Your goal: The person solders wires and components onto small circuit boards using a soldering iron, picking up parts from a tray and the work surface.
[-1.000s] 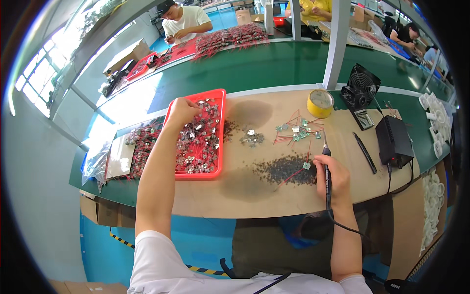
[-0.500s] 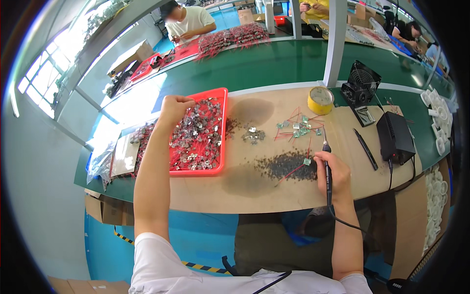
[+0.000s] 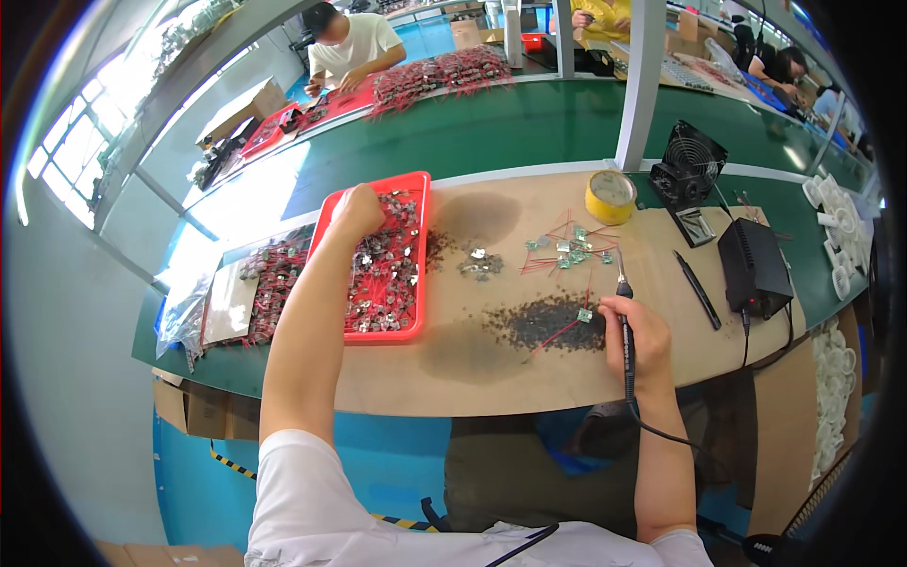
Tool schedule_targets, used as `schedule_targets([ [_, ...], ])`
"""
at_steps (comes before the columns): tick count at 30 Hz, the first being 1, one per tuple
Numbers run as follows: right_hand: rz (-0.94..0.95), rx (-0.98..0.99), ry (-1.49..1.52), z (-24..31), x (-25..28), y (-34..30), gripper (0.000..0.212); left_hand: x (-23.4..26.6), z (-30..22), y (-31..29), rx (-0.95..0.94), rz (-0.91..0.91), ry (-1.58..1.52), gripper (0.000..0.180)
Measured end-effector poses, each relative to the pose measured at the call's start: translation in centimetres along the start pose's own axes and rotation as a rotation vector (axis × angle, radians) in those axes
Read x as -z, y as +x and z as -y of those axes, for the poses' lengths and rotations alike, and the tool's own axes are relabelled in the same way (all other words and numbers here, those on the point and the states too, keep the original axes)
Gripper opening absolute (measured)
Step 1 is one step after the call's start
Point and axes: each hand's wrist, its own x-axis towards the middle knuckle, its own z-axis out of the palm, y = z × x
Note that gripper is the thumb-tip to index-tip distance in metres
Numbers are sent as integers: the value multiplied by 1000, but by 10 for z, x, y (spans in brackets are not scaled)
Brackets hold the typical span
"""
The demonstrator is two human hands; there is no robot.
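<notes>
Above tan board (image 3: 397,380), right hand (image 3: 644,338) clasps a soldering iron (image 3: 629,353) — left hand (image 3: 357,212) curls over red tray (image 3: 421,269), grip hidden.

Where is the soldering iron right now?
In the head view, the soldering iron is right of centre, held in the right hand, its tip just right of the green boards.

One soldering iron (image 3: 628,352), one yellow tape roll (image 3: 607,207).
</notes>
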Motion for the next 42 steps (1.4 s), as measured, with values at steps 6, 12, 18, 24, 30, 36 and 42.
schedule_targets([
  [6, 4, -31, -12, -2, 3, -1, 25, 14, -2, -4, 37, 0, -217, 17],
  [12, 4, -28, -6, -4, 4, -3, 25, 55, -21, -29, 145, -43, -307, 18],
  [18, -6, -29, 6, 1, 6, 2, 25, 70, -42, -46, 89, -160, -414, 24],
  [24, -19, -60, 1, 0, 9, 2, 23, 61, -119, -77, -48, 43, -1015, 25],
  [30, -21, -63, 37, -1, 7, -2, 24, 65, -152, -100, 92, 252, -1372, 20],
  [36, -69, -133, 53, -7, 16, -8, 38, 65, -211, -148, -155, 547, -1189, 15],
  [42, -112, 43, 174, -19, 10, -10, 47, 35, -278, -200, -383, 758, -957, 16],
])
